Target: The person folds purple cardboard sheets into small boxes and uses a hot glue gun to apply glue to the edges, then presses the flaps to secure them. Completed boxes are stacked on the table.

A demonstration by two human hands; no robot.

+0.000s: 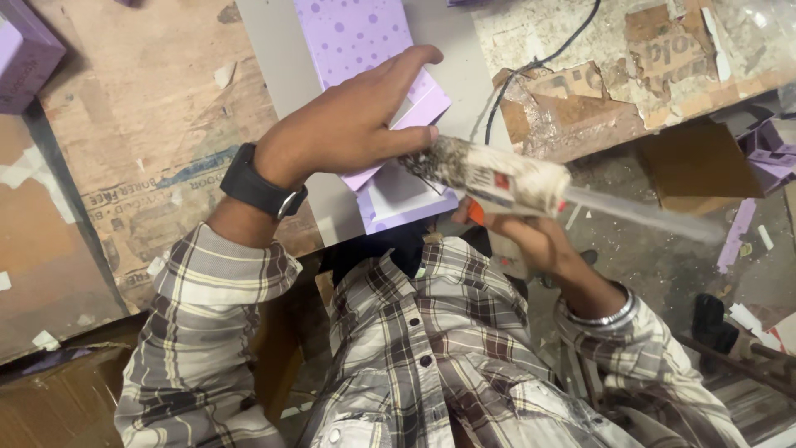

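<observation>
The person's left hand (pixel 352 124) lay flat, fingers spread, on a small lilac box piece (pixel 398 178) at the edge of the grey board (pixel 278 66), pinning it down. The right hand (pixel 531 241) was closed around the grip of a glue gun (pixel 497 176), its body crusted with dried glue, a clear glue stick (pixel 647 216) poking out behind and the nozzle set against the box piece just under the left fingertips. A dotted purple sheet (pixel 352 33) lay farther up the board. It looked like gluing was in hand; the next move would call for a steady bead along the seam, fingers kept off the hot tip
</observation>
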